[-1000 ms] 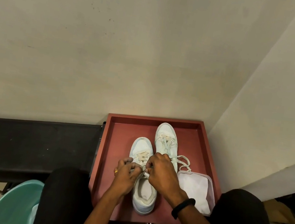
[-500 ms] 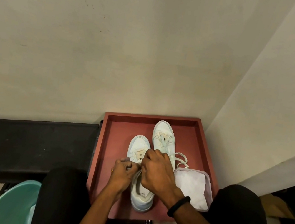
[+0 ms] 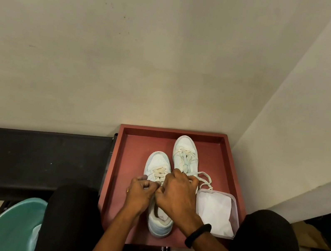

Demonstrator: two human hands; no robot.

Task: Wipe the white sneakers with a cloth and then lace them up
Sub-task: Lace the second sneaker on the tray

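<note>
Two white sneakers lie side by side on a red tray [image 3: 129, 163], toes pointing away from me. The near sneaker [image 3: 158, 163] has cream laces across its upper eyelets. My left hand [image 3: 140, 193] and my right hand [image 3: 179, 195] meet over its tongue, each pinching an end of its lace [image 3: 157, 173]. The far sneaker [image 3: 186, 150] is laced, with loose loops trailing to the right. A white cloth [image 3: 215, 210] lies folded in a clear plastic container on the tray's right side.
A black fabric rack [image 3: 35, 154] stands left of the tray. A teal bucket [image 3: 9, 228] sits at the lower left by my knee. Walls close in behind and to the right. My knees flank the tray's near edge.
My hands stay on the near sneaker's lace. The right hand has shifted slightly over the tongue and the left has closed in toward it. The camera view drifted a little.
</note>
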